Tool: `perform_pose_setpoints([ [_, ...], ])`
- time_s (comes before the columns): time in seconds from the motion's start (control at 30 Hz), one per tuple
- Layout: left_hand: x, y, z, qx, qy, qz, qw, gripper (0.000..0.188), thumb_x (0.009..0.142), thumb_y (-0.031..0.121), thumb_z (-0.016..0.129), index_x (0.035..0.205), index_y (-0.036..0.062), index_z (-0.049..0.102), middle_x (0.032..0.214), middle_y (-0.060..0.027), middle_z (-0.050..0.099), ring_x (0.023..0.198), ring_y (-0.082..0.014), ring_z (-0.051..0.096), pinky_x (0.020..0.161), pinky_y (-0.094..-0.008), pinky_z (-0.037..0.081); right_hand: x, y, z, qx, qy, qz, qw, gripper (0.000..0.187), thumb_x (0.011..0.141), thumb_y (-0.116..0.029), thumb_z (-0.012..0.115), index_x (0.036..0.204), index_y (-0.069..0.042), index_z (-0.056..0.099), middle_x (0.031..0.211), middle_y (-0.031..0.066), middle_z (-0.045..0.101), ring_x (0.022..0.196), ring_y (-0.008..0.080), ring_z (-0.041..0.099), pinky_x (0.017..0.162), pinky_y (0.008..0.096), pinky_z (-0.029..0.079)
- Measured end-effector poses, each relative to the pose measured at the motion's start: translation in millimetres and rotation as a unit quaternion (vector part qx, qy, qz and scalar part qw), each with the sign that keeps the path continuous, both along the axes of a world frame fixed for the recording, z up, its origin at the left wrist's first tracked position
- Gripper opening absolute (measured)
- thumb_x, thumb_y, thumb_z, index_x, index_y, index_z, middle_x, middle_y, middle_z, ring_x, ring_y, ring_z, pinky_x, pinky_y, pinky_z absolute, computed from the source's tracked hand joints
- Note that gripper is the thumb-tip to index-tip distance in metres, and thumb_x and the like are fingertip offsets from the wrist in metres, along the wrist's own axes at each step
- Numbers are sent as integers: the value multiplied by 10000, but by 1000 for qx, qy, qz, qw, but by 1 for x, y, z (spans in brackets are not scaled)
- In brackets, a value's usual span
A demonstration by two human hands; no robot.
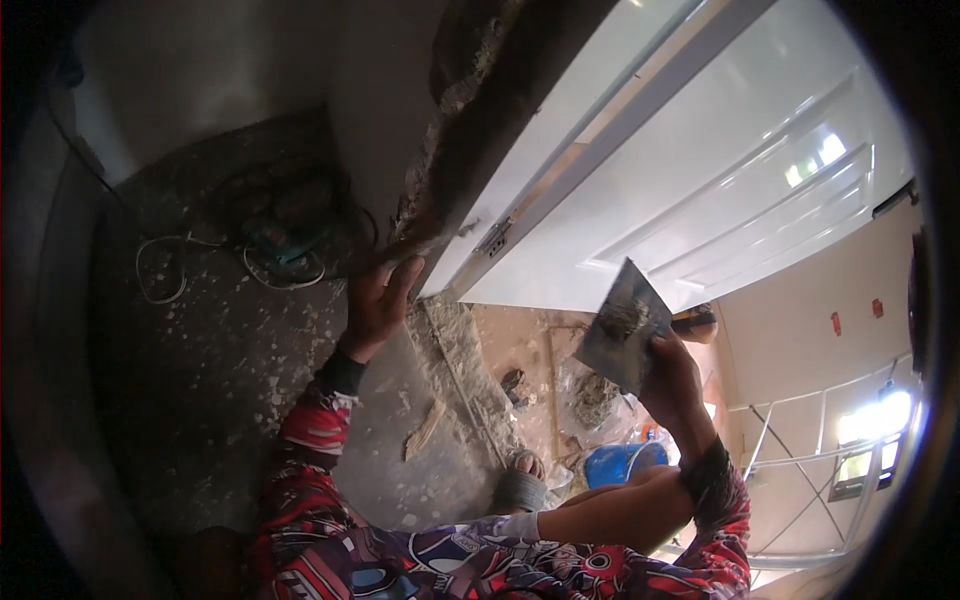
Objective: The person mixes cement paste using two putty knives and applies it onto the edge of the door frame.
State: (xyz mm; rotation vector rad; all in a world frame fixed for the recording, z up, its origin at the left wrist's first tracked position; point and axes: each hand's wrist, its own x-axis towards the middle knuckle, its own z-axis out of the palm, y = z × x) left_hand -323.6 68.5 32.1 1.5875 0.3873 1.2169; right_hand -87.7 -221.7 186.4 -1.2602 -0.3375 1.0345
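Dusty floor (230, 340) — one trowel (625, 325), two hands.

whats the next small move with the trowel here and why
Probably swing the trowel left to the rough wall edge beside the white door frame and press the mortar on. The right hand holds the blade loaded with a dab of grey mortar, clear of the wall, while the left hand already rests on the crumbled edge, which looks unfilled.
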Motion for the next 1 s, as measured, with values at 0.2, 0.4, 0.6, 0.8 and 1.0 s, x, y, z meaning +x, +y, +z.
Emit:
perform_pose_setpoints([
  [0.2, 12, -43, 25, -194, -113, -73, 972, 253, 971, 145, 594, 1140, -41, 615, 1025, -49, 646, 939, -95, 586, 842, -265, 490, 8, 34, -62, -29, 119, 96, 988, 485, 916, -112, 515, 1384, -16, 427, 1317, 162, 554, 1158, 301, 595, 1034, 447, 475],
  [0.4, 38, -69, 64, 69, -61, -211, 973, 365, 956, 188, 633, 1240, -41, 611, 1225, -205, 635, 1148, -279, 611, 990, -397, 471, -9, 40, -103, 71, 369, 125, 918, 524, 918, -101, 545, 1403, -15, 365, 1295, 149, 571, 1148, 279, 615, 1003, 402, 521],
  [0.6, 67, -80, 61, 385, 42, -194, 901, 494, 769, 53, 686, 1243, -48, 587, 1290, -252, 592, 1230, -424, 560, 1048, -503, 437, -6, 30, -113, 189, 396, 138, 888, 523, 932, -107, 555, 1408, -18, 356, 1307, 148, 567, 1118, 248, 635, 981, 384, 537],
  [0.8, 81, -95, 33, 369, 112, -170, 907, 552, 724, -89, 548, 1275, -61, 563, 1313, -260, 570, 1242, -433, 544, 1041, -482, 457, 5, 9, -129, 176, 314, 45, 932, 507, 911, -54, 492, 1402, -71, 369, 1307, 122, 557, 1127, 206, 618, 929, 346, 567],
  [1.0, 77, -97, -24, 344, 247, -127, 897, 573, 744, -91, 510, 1314, -51, 537, 1349, -227, 555, 1223, -375, 572, 1004, -447, 495, 35, -21, -143, 123, 242, -51, 961, 374, 922, -18, 457, 1295, -46, 440, 1164, 83, 606, 1045, 197, 644, 874, 387, 587],
])
